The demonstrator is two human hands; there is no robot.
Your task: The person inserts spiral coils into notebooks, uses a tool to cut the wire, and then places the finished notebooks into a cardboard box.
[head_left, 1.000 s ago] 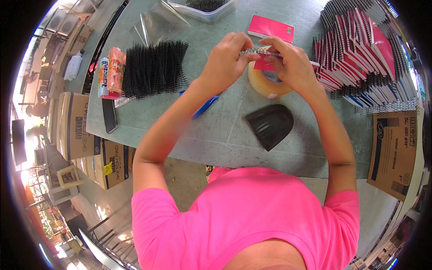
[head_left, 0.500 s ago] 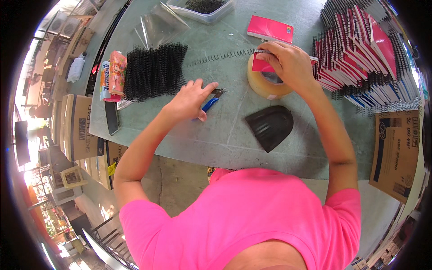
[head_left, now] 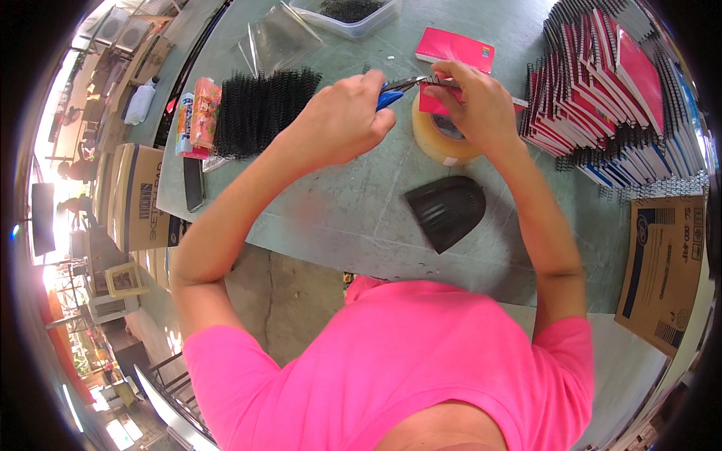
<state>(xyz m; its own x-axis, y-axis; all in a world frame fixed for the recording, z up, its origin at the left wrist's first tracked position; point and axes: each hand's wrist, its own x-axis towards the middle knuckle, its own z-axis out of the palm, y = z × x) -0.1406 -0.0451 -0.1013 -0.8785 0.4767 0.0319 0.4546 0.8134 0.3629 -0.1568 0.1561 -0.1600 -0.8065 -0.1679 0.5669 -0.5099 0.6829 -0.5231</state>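
My left hand (head_left: pixel 347 120) is closed round the blue handles of a pair of cutting pliers (head_left: pixel 391 97). The pliers' metal jaws point right and meet the edge of a small red notebook (head_left: pixel 430 101). My right hand (head_left: pixel 485 109) grips that notebook and its black spiral coil between thumb and fingers, above a wide roll of clear tape (head_left: pixel 440 147). Most of the coil's loose length is hidden by my left hand. Left of that hand lies a thick bundle of black spiral coils (head_left: pixel 263 113). Another red notebook (head_left: pixel 455 49) lies flat just beyond my right hand.
Spiral-bound notebooks (head_left: pixel 594 83) are heaped at the right, above a cardboard box (head_left: pixel 662 270). A black rounded object (head_left: pixel 449 213) lies near the table's front edge. At the far side are a clear plastic tub (head_left: pixel 361 28) and plastic film (head_left: pixel 278 41). Colourful packets (head_left: pixel 204 113) stand left of the coils.
My left hand has picked up the blue-handled pliers from the table and brought them up and right to the notebook's coil. My right hand still holds the notebook in nearly the same place.
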